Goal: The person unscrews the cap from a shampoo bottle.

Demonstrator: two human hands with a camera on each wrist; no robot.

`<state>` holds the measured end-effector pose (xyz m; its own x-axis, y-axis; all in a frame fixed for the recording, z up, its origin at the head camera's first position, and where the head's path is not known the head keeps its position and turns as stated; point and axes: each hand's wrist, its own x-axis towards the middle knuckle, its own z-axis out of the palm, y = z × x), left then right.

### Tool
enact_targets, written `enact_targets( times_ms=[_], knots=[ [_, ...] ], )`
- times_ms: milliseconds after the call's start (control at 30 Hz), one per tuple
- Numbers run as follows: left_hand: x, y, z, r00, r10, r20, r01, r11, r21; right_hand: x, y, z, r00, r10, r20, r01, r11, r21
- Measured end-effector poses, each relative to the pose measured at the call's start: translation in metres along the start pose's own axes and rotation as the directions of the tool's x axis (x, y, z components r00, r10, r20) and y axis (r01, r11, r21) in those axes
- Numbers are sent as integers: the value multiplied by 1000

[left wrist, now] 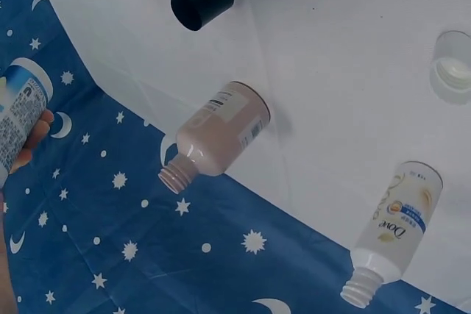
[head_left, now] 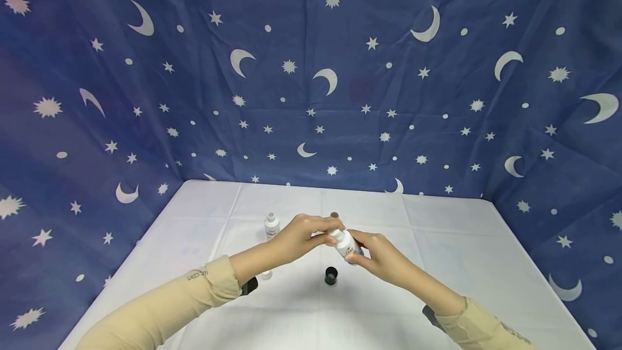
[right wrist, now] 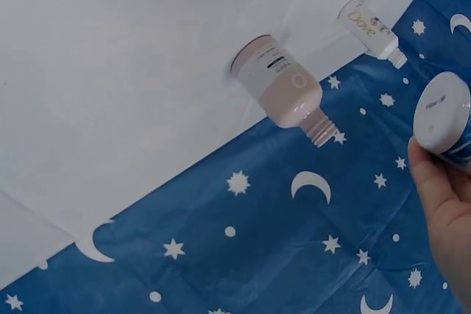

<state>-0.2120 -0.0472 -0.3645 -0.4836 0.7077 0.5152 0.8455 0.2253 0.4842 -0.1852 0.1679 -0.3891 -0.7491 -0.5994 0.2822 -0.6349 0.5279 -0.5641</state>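
A white bottle with a blue-edged label (head_left: pixel 347 246) is held tilted above the table, between both hands. My right hand (head_left: pixel 381 257) grips its body near the base. My left hand (head_left: pixel 306 236) pinches the white cap (head_left: pixel 336 235) at its upper end with thumb and fingers. In the right wrist view the round base of that bottle (right wrist: pixel 440 113) faces the camera. A pink open-necked bottle (left wrist: pixel 224 129) stands uncapped on the table behind the hands, mostly hidden by them in the head view. To the left stands an uncapped white Dove bottle (head_left: pixel 271 226).
A black cap (head_left: pixel 331 275) rests on the white tablecloth (head_left: pixel 437 242) in front of the hands. A clear and white cap (left wrist: pixel 452 68) lies near the left forearm, partly covered in the head view. Blue star-patterned cloth (head_left: pixel 311 69) hangs around the table's back and sides.
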Motion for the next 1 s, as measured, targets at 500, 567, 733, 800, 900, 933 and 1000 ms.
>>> enact_targets(
  times_ms=[500,567,733,800,900,933,1000],
  knots=[
    [11,-6,9,991,-135,-14,135,990,-30,4,9,5,993,64,-95,-65,998,-5],
    [10,-6,11,984,-175,-23,173,983,-68,4,9,5,993,64,-97,-65,998,-4],
    [5,-5,14,973,-228,-45,218,962,-164,2,8,3,994,70,-87,-73,997,-34],
    [4,-5,14,970,-239,-49,225,954,-198,2,8,2,994,68,-82,-72,996,-46],
    [1,-7,12,966,-252,-55,233,945,-231,2,9,1,995,61,-83,-66,996,-53],
    [0,-7,11,965,-254,-60,234,944,-233,2,9,1,995,60,-83,-65,996,-53],
    [-1,-8,9,966,-249,-76,228,950,-214,1,10,1,994,64,-84,-68,996,-49]
  ],
)
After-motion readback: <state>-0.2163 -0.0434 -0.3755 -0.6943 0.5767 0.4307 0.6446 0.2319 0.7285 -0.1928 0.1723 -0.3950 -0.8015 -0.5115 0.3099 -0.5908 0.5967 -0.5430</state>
